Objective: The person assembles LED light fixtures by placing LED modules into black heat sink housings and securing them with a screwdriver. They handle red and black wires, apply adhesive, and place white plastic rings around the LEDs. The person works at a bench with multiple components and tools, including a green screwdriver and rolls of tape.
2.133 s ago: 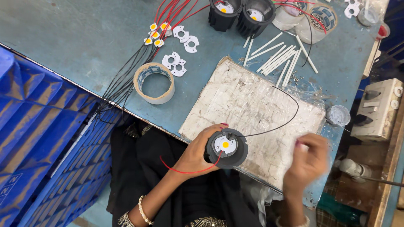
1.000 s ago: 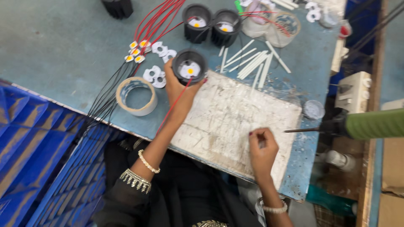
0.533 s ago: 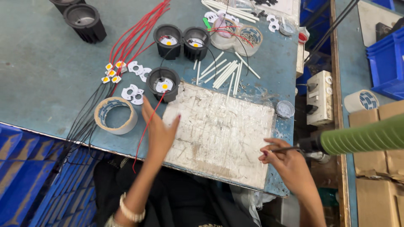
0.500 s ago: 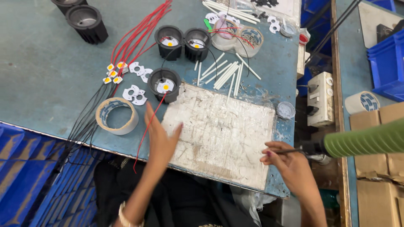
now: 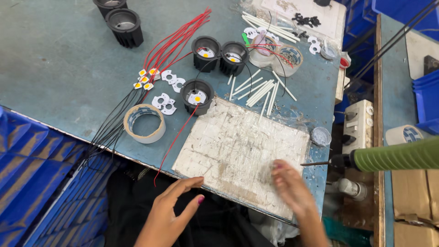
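The white work pad [image 5: 242, 153] lies at the near edge of the blue-grey table [image 5: 59, 68], between both hands. The left hand [image 5: 171, 210] is open with fingers spread, holding nothing, just at the pad's near left corner. The right hand [image 5: 288, 187] (blurred) rests over the near right part of the pad; whether it grips anything I cannot tell. A black lamp housing [image 5: 197, 96] with a red wire [image 5: 176, 137] stands touching the pad's far left corner, a tape roll [image 5: 144, 123] to its left.
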